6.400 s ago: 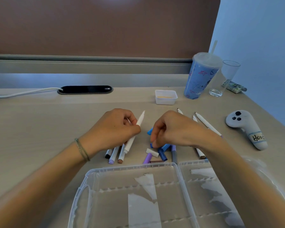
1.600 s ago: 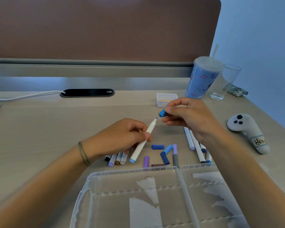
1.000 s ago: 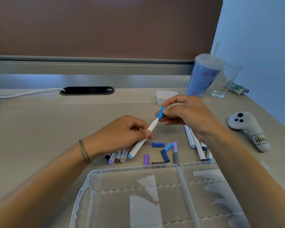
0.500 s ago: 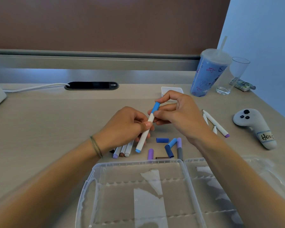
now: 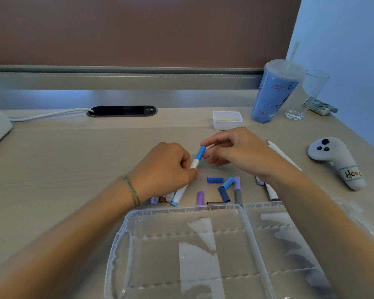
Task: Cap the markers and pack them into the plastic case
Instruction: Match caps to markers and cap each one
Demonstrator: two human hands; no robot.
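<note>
My left hand [image 5: 164,169] grips a white marker [image 5: 180,194] by its middle; a light blue cap [image 5: 200,153] sits on its far end. My right hand [image 5: 240,153] hovers beside that cap with fingers spread, the forefinger at the cap's tip. Several loose caps lie on the desk: a blue one [image 5: 215,180], a purple one [image 5: 200,198], a dark blue one [image 5: 224,194]. More markers [image 5: 162,199] lie under my left hand, and others [image 5: 270,190] are partly hidden by my right forearm. The clear plastic case [image 5: 181,210] lies open near me.
A blue tumbler with a straw [image 5: 272,93] and a glass [image 5: 307,96] stand at the back right, with a small white tray [image 5: 227,120] near them. A white plush controller [image 5: 337,160] lies at the right. A cable [image 5: 48,115] runs from the desk grommet [image 5: 122,110].
The right hand brought the blue cap to the marker's tip and pushed it on. Its fingers have now loosened from the cap. The left hand keeps hold of the marker.
</note>
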